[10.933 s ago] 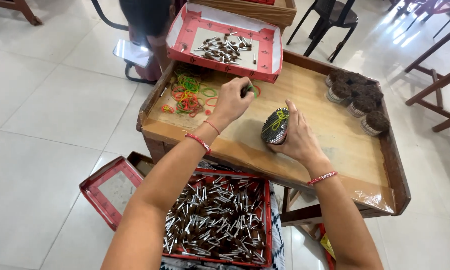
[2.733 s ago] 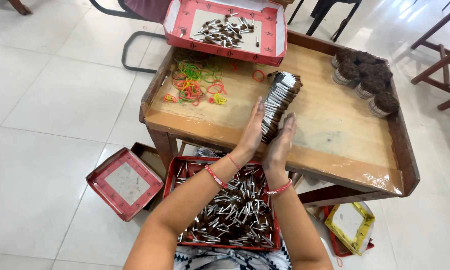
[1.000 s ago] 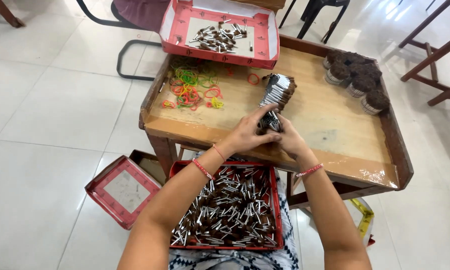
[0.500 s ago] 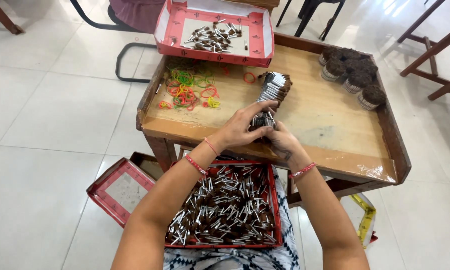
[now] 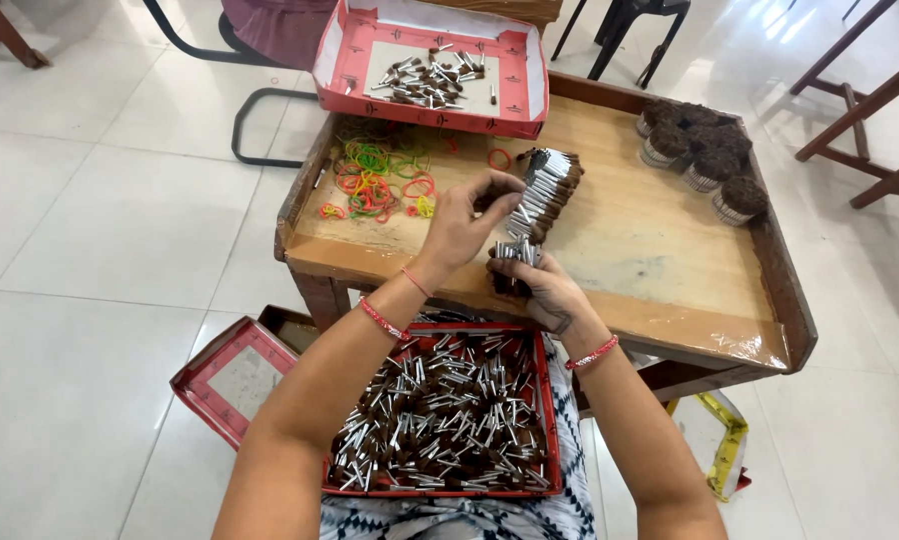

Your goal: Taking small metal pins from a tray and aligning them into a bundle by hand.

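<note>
Already, four bundles (image 5: 705, 160) stood finished; both hands, left (image 5: 467, 222) and right (image 5: 548, 292), clasped sticks (image 5: 515, 253) beside a laid-out row (image 5: 544, 190), with a boxful (image 5: 440, 415) remaining.

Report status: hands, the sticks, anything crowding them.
Left hand on the laid-out row of silver-tipped sticks. Right hand gripping a small bunch of sticks at the table's near edge. Rubber bands lie left, apart.

Brown sticks with silver tips (image 5: 440, 420) filled a red tray (image 5: 550, 400) on a black-and-white patterned cloth (image 5: 570, 440), red bracelets (image 5: 592, 353) circled both wrists, and green, orange, yellow and red rubber bands (image 5: 375, 180) lay on the tan wooden table (image 5: 660, 240)
</note>
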